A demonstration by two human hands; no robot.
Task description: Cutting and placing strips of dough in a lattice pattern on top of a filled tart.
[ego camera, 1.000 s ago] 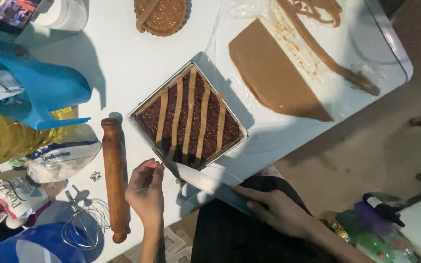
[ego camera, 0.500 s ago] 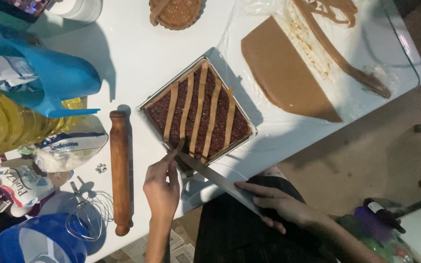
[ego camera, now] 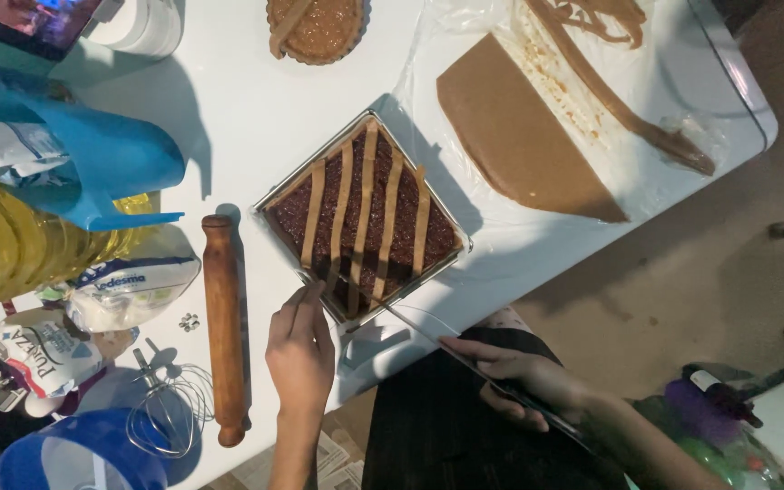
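Note:
A square metal tray (ego camera: 451,225) of dark filling sits cornerwise on the white table, with several pale dough strips (ego camera: 367,213) laid across it. My left hand (ego camera: 299,349) reaches up to the tray's near-left edge, and its fingertips pinch the end of a strip there. My right hand (ego camera: 521,379) lies low over my dark lap and grips a long knife (ego camera: 428,343). The blade tip points at the tray's near corner, just short of it.
A wooden rolling pin (ego camera: 223,327) lies left of my left hand, with a wire whisk (ego camera: 167,413) and a blue bowl (ego camera: 65,454) beyond it. A rolled brown dough sheet (ego camera: 514,136) on plastic film lies far right. A round tart (ego camera: 315,27), a blue jug (ego camera: 93,154), an oil bottle (ego camera: 2,245) and flour bags (ego camera: 129,281) also stand here.
My left hand has moved from the table edge up to the tray's near-left edge. The knife, earlier held against the tray's near corner, has drawn back a little towards me.

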